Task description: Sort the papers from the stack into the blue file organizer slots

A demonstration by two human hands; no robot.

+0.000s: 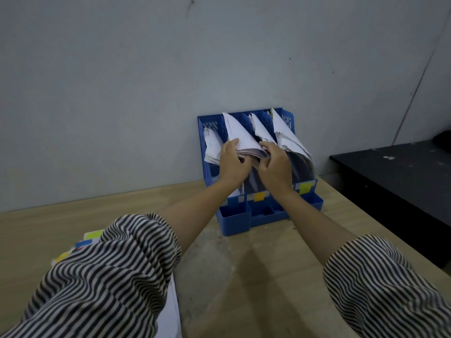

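Striped sleeve (pixel 102 276), both hands (pixel 233 162) gripping papers (pixel 240 140), blue organizer (pixel 236 219)

The striped sleeve (pixel 102 276) hides most of the paper stack (pixel 170 311), which the bottom edge cuts off. Print on the organizer's papers (pixel 238 132) is unreadable.

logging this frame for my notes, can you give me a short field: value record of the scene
setting: wooden table against a grey wall
organizer: blue file organizer, four slots, all holding papers
left hand: left hand grips the papers in the second slot
right hand: right hand grips the same bundle
stack: paper stack at lower left, mostly hidden by a striped sleeve
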